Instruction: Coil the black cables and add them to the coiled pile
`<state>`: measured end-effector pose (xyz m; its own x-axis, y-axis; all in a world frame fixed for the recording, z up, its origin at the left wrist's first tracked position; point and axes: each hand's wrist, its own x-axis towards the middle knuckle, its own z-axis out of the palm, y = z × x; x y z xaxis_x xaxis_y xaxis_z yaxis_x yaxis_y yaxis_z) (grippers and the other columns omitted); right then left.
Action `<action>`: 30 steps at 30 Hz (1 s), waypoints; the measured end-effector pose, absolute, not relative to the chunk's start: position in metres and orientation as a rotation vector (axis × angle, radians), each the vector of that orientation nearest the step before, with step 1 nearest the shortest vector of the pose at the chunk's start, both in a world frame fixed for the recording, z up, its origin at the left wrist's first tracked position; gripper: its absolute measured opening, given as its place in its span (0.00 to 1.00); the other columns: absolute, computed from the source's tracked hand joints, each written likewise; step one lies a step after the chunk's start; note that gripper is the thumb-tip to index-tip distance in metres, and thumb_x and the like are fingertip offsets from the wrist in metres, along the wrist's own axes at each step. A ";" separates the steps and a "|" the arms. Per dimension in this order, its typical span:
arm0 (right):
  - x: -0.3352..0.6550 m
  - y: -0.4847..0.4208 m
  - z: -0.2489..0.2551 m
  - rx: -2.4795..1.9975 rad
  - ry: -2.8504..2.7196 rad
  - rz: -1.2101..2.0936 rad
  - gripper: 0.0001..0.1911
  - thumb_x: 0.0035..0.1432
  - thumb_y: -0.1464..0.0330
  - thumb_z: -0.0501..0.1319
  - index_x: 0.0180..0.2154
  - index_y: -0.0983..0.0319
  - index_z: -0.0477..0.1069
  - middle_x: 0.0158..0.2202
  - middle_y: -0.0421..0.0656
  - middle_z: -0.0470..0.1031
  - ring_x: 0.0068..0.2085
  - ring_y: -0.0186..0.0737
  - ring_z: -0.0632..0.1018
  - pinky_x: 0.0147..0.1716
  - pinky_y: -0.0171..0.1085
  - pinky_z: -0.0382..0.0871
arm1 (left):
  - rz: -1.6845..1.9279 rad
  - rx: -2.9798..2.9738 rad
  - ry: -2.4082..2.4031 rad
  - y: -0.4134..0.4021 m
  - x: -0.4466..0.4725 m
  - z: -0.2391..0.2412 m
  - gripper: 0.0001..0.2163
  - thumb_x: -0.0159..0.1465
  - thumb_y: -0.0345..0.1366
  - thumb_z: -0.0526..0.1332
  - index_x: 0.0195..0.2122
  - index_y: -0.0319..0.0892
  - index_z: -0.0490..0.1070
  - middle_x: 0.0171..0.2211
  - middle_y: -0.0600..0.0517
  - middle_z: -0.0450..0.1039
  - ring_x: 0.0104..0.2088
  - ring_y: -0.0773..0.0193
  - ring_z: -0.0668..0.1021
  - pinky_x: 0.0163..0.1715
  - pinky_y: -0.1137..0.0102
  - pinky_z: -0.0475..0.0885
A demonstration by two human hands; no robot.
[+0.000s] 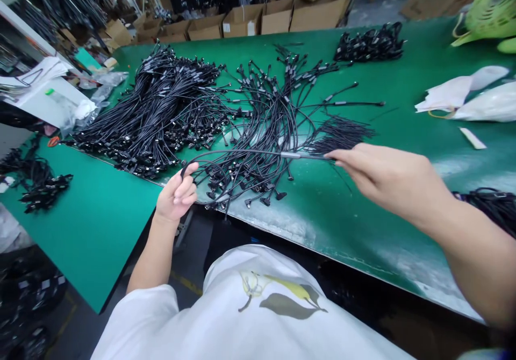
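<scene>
Cardboard boxes [244, 22] lined up behind the bench [403, 217], flaps up; contents can't be made out. White box [52, 102] far left, papers [42, 74] on top, inside not visible. White plastic bag [489, 102] at right, cut off by frame edge, contents unclear. Black cable [242, 151] is held above the bench's front part, in front of the loose cable group [278, 110]; big cable pile [157, 96] lies left of that. Left hand [178, 192]: fingers curled in, thumb and index closed on cable's left end; connector there mostly hidden. Right hand [374, 174]: fingertips pinched together on the right end, tip covered by fingers, just beside the thin black strips [342, 133]. Cable's long axis runs left–right across the person's front, bowed at left, nearly straight at right; grey sleeve [290, 156] sits nearer the right hand.
</scene>
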<state>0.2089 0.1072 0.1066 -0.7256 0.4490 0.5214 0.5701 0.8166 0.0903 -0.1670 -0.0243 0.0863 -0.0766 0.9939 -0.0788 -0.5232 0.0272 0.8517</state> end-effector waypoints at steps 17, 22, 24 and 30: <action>0.125 0.084 0.105 -0.551 -2.333 0.912 0.15 0.64 0.59 0.57 0.32 0.62 0.72 0.32 0.41 0.75 0.33 0.33 0.73 0.35 0.32 0.63 | 1.065 1.308 0.978 -0.014 -0.061 0.067 0.11 0.67 0.44 0.57 0.38 0.42 0.72 0.20 0.56 0.67 0.24 0.67 0.71 0.33 0.68 0.69; 0.106 0.081 0.070 -0.805 -1.796 1.324 0.21 0.57 0.49 0.61 0.33 0.61 0.69 0.30 0.40 0.71 0.32 0.35 0.71 0.34 0.35 0.65 | 1.320 0.854 0.884 -0.003 -0.059 0.062 0.15 0.62 0.50 0.62 0.33 0.42 0.69 0.22 0.55 0.67 0.25 0.66 0.73 0.33 0.67 0.70; 0.099 0.074 0.059 -0.857 -1.604 1.499 0.21 0.61 0.50 0.57 0.29 0.62 0.66 0.22 0.36 0.63 0.24 0.31 0.64 0.27 0.32 0.60 | 1.248 0.748 0.889 0.000 -0.051 0.056 0.20 0.61 0.56 0.61 0.30 0.41 0.69 0.28 0.51 0.71 0.34 0.61 0.77 0.40 0.63 0.72; 0.097 0.065 0.054 -0.723 -1.054 1.957 0.23 0.53 0.51 0.66 0.25 0.62 0.63 0.22 0.35 0.59 0.24 0.28 0.62 0.23 0.31 0.63 | 1.311 0.616 0.897 -0.001 -0.031 0.035 0.25 0.62 0.61 0.54 0.23 0.44 0.54 0.19 0.59 0.50 0.21 0.69 0.64 0.41 0.62 0.71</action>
<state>0.0966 0.0648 0.0539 -0.5319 0.8391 -0.1140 -0.3665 -0.3495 -0.8623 -0.0306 -0.0010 0.0354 0.0153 0.9783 -0.2066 -0.5468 0.1812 0.8174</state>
